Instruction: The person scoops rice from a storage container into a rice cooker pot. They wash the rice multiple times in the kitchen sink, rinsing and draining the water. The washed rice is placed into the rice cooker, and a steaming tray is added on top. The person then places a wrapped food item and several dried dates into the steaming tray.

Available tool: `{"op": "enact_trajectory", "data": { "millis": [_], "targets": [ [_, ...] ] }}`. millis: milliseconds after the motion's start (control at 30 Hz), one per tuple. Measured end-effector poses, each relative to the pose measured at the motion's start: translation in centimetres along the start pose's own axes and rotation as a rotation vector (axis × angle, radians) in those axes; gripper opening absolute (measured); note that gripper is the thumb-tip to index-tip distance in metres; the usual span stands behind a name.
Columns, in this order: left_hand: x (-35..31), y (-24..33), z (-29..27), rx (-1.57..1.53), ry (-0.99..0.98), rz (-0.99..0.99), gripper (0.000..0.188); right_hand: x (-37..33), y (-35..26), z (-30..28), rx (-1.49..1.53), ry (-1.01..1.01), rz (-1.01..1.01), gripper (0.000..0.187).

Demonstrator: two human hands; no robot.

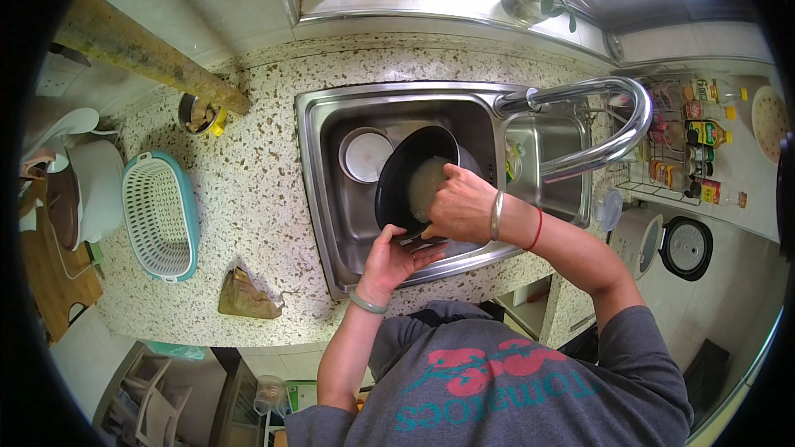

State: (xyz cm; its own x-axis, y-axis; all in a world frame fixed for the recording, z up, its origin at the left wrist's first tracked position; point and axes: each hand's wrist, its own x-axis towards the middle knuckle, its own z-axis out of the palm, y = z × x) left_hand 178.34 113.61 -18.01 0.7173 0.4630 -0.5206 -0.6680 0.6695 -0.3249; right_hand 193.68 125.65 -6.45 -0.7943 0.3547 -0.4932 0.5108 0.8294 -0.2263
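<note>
A dark inner pot [393, 178], like one from a rice cooker, is tilted over the large basin of the steel sink [331, 236]. Cloudy liquid with pale grains, apparently rice [425, 186], lies inside it. My left hand [391, 263] supports the pot at its near rim, thumb at the edge and fingers underneath. My right hand [465, 205] reaches over the pot's right side, its fingers curled and closed down by the liquid; its fingertips are hidden. White bowls [368, 156] sit in the basin, left of the pot.
A chrome faucet [638, 128] arches over the small right basin. Left on the speckled counter stand a blue-and-white basket [161, 215], a brown crumpled bag [247, 294] and a yellow-handled cup [199, 116]. At right are a spice rack [675, 141] and an open-lidded rice cooker [638, 240].
</note>
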Motion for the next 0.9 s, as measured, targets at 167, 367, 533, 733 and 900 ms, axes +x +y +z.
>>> {"op": "enact_trajectory", "data": {
  "millis": [167, 367, 533, 733, 900],
  "targets": [
    [0.0, 0.0, -0.1, -0.045, -0.017, -0.006, 0.056, 0.3, -0.1, -1.0, -0.003, -0.017, -0.009, 0.045],
    [0.2, 0.0, -0.6, -0.128, -0.089, -0.055, 0.059, 0.7, -0.1, -1.1, 0.006, 0.012, -0.027, 0.046],
    [0.2, 0.0, -0.6, -0.129, -0.097, -0.050, 0.063, 0.9, -0.1, -1.4, 0.003, 0.009, -0.031, 0.046],
    [0.1, 0.1, -0.3, -0.128, -0.108, -0.046, 0.058, 1.3, -0.1, -1.6, 0.003, 0.020, -0.050, 0.045],
    [0.0, 0.2, -0.3, -0.141, -0.131, -0.051, 0.061, 1.7, -0.1, -2.0, 0.003, -0.009, -0.052, 0.045]
  ]
}}
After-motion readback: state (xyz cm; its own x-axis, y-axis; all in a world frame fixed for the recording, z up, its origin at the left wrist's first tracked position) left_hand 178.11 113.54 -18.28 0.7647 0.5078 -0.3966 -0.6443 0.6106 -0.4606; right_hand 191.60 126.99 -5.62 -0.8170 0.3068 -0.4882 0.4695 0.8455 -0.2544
